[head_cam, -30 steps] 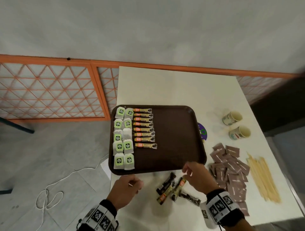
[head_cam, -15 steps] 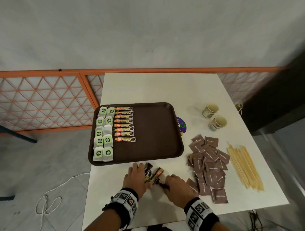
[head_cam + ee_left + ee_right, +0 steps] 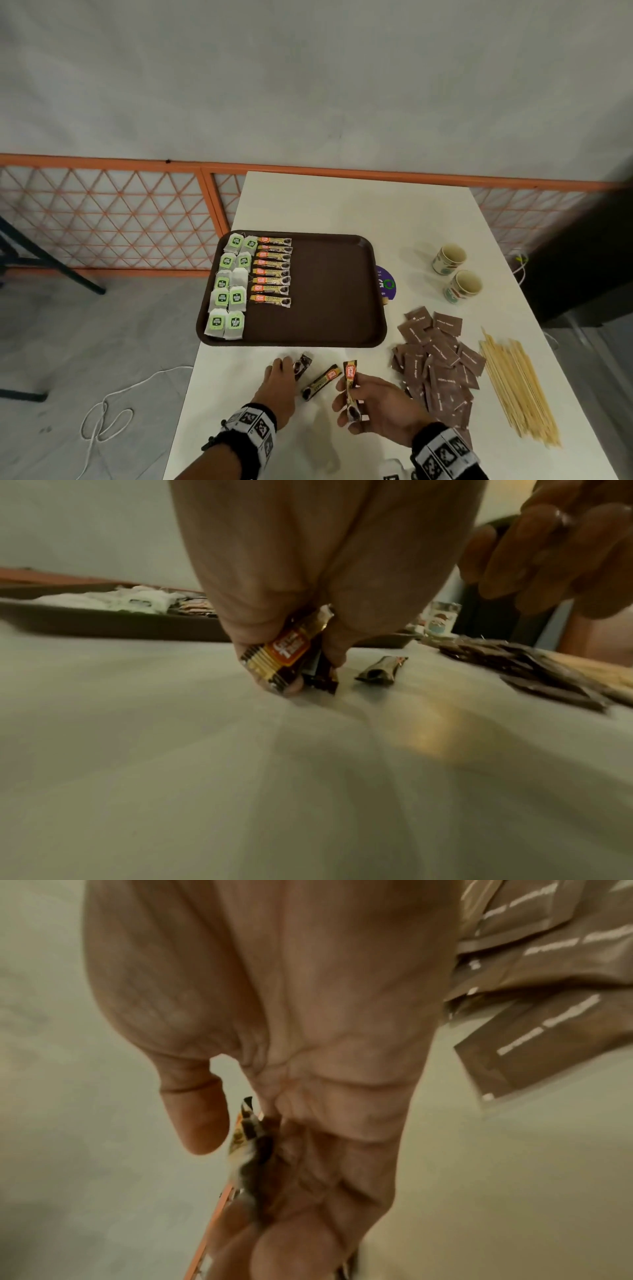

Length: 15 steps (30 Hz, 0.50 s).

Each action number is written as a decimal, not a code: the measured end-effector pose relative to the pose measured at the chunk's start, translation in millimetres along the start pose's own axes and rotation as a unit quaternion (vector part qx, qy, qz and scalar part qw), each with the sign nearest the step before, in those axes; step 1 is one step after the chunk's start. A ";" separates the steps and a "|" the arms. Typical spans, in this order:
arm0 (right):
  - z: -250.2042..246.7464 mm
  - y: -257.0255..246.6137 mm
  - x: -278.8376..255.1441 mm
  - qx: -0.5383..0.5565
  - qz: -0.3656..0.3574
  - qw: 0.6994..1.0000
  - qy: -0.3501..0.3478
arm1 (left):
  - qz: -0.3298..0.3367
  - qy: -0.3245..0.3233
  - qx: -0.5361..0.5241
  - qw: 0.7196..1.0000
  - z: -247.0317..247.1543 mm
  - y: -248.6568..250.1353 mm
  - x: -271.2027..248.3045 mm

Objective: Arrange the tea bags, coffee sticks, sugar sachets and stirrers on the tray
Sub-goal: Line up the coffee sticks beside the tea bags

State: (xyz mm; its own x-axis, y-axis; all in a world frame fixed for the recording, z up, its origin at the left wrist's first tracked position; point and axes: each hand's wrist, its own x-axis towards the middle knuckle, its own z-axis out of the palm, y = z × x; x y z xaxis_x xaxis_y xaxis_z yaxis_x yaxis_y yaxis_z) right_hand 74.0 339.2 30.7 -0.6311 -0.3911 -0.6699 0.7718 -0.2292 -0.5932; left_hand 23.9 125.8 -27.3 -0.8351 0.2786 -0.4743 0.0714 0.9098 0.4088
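White table [image 3: 342, 212]: brown-gold coffee sticks [image 3: 322, 381], orange labels

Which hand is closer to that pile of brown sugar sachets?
The right hand. It holds a coffee stick just beside the sugar sachets; the left hand grips other sticks farther off, near the tray's front edge.
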 end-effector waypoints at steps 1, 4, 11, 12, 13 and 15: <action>4.4 -0.8 2.8 -0.007 0.001 1.000 0.007 | -0.009 -0.002 -0.039 0.999 -2.9 -3.0 0.2; 17.1 -2.0 17.9 -0.104 -0.027 0.993 0.055 | -0.051 -0.001 -0.192 0.980 -17.9 -15.6 2.4; 62.7 -30.4 55.2 -0.312 -0.049 0.948 0.046 | -0.081 -0.001 -0.441 0.894 -78.9 -28.7 -4.4; 70.9 -34.9 60.1 -0.315 -0.049 0.947 0.041 | -0.094 0.010 -0.456 0.885 -84.7 -32.2 -3.7; 78.7 -39.0 64.9 -0.321 -0.050 0.945 0.033 | -0.108 0.014 -0.478 0.871 -90.3 -35.9 -2.9; 91.3 -47.6 74.8 -0.336 -0.043 0.941 0.017 | -0.124 0.000 -0.537 0.835 -101.4 -43.1 -1.1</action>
State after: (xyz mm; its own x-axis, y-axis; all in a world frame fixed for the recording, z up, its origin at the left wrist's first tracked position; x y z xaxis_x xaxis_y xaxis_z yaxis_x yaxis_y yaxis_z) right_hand -2.7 239.4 49.6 -0.6997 -0.3654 -0.6139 0.5018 0.3604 -0.7863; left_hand -33.5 55.1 34.7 -0.7517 0.1236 -0.6479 -0.6331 0.1404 0.7613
